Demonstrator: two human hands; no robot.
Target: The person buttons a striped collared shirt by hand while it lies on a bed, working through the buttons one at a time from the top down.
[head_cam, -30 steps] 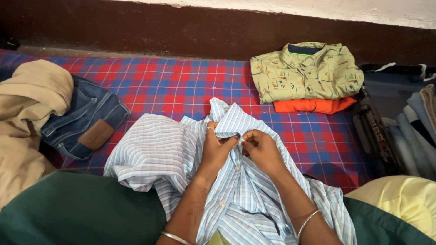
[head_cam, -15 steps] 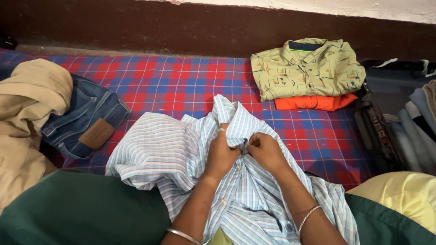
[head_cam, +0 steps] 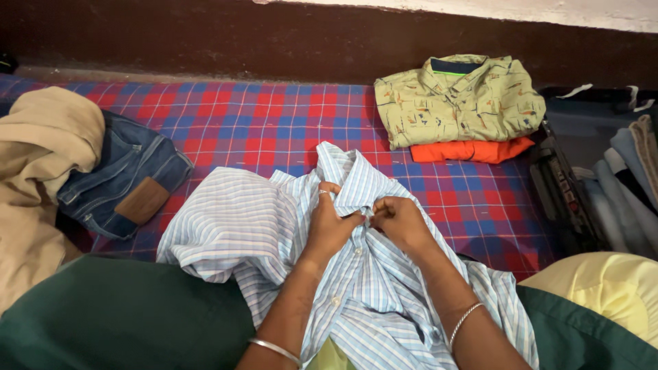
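A light blue striped shirt [head_cam: 233, 226] lies crumpled over my lap and onto the red and blue checked bedsheet [head_cam: 274, 130]. My left hand [head_cam: 329, 226] pinches the shirt's front just under the collar. My right hand [head_cam: 401, 223] grips the opposite front edge, fingertips meeting the left hand's at the top button. Both wrists wear thin silver bangles. The button itself is hidden by my fingers.
A folded green patterned shirt [head_cam: 459, 103] rests on a folded orange garment [head_cam: 473, 151] at the back right. Blue jeans [head_cam: 123, 178] and a beige garment [head_cam: 38, 178] lie at the left. Rolled clothes [head_cam: 627, 185] sit in an open dark bag at the right. A dark wall runs behind.
My hands stay joined at the shirt's collar, with small finger movements. The view has shifted slightly.
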